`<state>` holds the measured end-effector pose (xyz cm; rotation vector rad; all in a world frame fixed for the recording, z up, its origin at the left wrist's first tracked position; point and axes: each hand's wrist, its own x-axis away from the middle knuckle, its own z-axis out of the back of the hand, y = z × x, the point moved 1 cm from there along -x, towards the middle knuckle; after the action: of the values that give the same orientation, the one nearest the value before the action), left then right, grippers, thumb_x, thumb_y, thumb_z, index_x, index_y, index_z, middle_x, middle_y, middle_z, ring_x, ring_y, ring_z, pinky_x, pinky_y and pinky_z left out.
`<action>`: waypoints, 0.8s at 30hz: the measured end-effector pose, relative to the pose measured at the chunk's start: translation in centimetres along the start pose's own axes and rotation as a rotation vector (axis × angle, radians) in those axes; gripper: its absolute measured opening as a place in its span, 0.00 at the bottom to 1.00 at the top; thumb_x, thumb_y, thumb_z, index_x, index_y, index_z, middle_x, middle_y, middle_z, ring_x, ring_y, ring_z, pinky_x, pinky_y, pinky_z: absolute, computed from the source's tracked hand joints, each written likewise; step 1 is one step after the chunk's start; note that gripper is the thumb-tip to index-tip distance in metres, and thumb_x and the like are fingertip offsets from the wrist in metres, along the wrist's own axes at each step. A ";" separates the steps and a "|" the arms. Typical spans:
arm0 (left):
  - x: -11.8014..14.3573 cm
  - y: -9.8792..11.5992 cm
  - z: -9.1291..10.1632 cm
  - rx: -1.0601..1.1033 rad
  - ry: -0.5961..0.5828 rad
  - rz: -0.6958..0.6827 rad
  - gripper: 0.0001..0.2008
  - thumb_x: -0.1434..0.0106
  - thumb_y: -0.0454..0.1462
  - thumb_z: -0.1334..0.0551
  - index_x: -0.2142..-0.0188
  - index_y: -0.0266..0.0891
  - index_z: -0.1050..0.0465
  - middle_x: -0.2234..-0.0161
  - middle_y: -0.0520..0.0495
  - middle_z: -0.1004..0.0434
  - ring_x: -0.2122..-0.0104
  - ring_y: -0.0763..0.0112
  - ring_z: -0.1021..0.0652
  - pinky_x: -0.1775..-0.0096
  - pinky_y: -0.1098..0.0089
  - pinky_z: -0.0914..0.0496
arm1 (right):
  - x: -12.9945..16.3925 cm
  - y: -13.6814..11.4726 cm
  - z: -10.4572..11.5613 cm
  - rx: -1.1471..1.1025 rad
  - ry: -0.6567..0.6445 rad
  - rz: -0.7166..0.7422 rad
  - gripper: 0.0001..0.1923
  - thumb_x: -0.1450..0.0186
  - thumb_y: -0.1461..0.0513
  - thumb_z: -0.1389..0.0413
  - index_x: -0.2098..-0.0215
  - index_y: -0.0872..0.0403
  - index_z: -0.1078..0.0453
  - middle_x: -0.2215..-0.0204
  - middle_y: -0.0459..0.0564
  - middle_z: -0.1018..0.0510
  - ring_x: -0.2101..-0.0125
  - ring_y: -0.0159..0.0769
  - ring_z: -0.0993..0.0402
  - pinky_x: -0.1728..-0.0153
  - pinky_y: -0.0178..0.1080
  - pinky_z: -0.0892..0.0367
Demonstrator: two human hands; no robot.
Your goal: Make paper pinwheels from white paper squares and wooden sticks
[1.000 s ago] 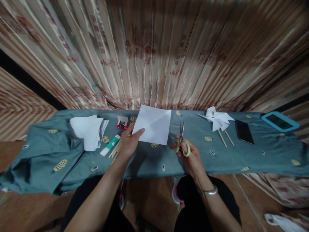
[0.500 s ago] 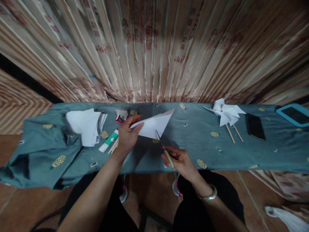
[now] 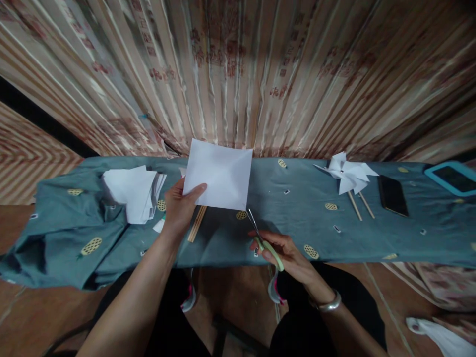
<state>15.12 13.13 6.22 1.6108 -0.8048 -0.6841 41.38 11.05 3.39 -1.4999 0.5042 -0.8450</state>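
A white sheet of paper [image 3: 221,173] is raised above the cloth-covered table, pinched along its left edge by my left hand [image 3: 181,202], thumb on top. My right hand [image 3: 284,250] is wrapped round the pale green handles of a pair of scissors [image 3: 273,253]. The scissor blades point up and left, their tips close to the paper's lower right corner; whether they touch it I cannot tell. Under my left hand and the sheet, several wooden sticks [image 3: 197,224] and part of a glue tube [image 3: 159,225] show; the small red box is mostly hidden.
A stack of white paper [image 3: 136,193] lies at the left on the teal cloth [image 3: 297,218]. To the right are a paper pinwheel [image 3: 344,172], two wooden sticks [image 3: 354,205], a black phone [image 3: 393,195] and a blue-framed tablet [image 3: 455,178]. A curtain [image 3: 238,74] hangs behind the table.
The paper, earlier seen folded or slanted as a triangle with a blade across it, now lies open as a near-square. My left hand has shifted left and lower; the scissors have drawn back slightly right.
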 end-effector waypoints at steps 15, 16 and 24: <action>0.8 -1.1 -1.7 -0.091 -0.095 0.012 0.15 0.51 0.39 0.28 0.64 0.36 0.22 0.69 0.49 0.20 0.71 0.65 0.22 0.66 0.63 0.25 | -0.4 0.0 0.4 -0.049 0.051 0.014 0.26 0.42 0.46 0.38 0.52 0.53 0.24 0.73 0.47 0.24 0.72 0.32 0.33 0.70 0.35 0.35; 0.8 -1.1 -1.7 -0.092 -0.100 0.010 0.15 0.51 0.39 0.28 0.64 0.36 0.22 0.69 0.49 0.20 0.71 0.65 0.22 0.66 0.63 0.25 | -0.4 0.0 0.4 -0.047 0.054 0.015 0.26 0.42 0.46 0.38 0.52 0.53 0.24 0.73 0.47 0.24 0.72 0.32 0.33 0.70 0.35 0.35; 0.8 -1.2 -1.6 -0.054 -0.121 0.021 0.16 0.52 0.38 0.28 0.63 0.36 0.22 0.69 0.49 0.20 0.73 0.67 0.23 0.66 0.63 0.26 | -0.5 0.3 0.7 -0.032 0.063 0.015 0.26 0.43 0.47 0.37 0.53 0.53 0.23 0.72 0.47 0.22 0.72 0.33 0.31 0.68 0.36 0.35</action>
<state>17.05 13.59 5.38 1.5211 -0.8825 -0.7880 41.63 11.79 3.01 -1.5008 0.5778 -0.8779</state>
